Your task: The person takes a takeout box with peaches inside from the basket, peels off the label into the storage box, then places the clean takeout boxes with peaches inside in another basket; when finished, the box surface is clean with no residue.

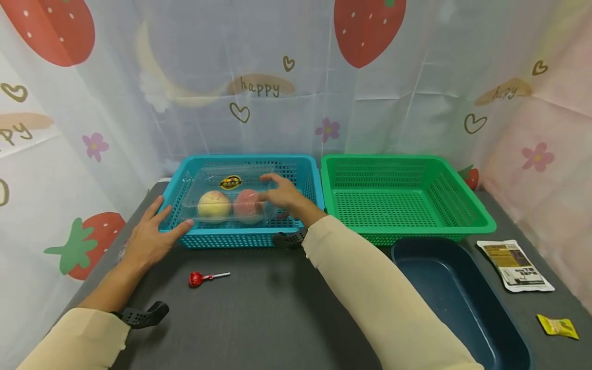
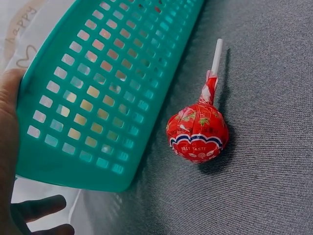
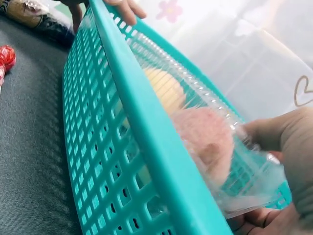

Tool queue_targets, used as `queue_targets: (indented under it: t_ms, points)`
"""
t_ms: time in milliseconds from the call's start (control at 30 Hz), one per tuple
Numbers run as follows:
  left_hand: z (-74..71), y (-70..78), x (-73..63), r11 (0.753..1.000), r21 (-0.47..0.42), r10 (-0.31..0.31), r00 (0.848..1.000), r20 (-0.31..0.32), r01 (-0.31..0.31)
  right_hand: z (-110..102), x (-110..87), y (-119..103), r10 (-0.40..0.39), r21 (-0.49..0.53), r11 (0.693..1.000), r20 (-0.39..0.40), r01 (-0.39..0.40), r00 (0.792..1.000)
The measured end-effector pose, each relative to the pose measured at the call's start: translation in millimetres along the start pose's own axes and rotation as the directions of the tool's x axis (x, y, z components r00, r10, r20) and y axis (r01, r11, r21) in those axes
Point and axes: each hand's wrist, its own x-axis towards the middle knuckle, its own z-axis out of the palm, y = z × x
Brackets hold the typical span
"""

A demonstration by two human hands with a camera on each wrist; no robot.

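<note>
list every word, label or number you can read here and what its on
"happy": curtain, centre; cut off to "ppy" at left, distorted by folds at right.
"BEST TASTE": red lollipop.
Too small to read: oval label on the clear container, white-and-gold packet, yellow wrapper.
Too blurred: dark package, right wrist view.
No readable numbers.

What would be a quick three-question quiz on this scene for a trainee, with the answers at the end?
1. True or false: the lollipop lies outside the blue basket.
2. Which hand pinches the clear box?
3. Fill the gap: inside that box, the pink fruit sits beside a ____ one.

Key:
1. True.
2. The right hand.
3. Yellow.
</note>
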Motion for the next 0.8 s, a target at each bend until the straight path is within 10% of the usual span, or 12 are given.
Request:
queue_targets:
  t_ms: [800]
  points:
    - [-0.6,2.5,-1.1,1.000,-0.004,-0.004,1.000,-0.003,0.004,-14.8,-29.2,4.3,-0.108,0.267,0.955,-0.079,0.126,0.991]
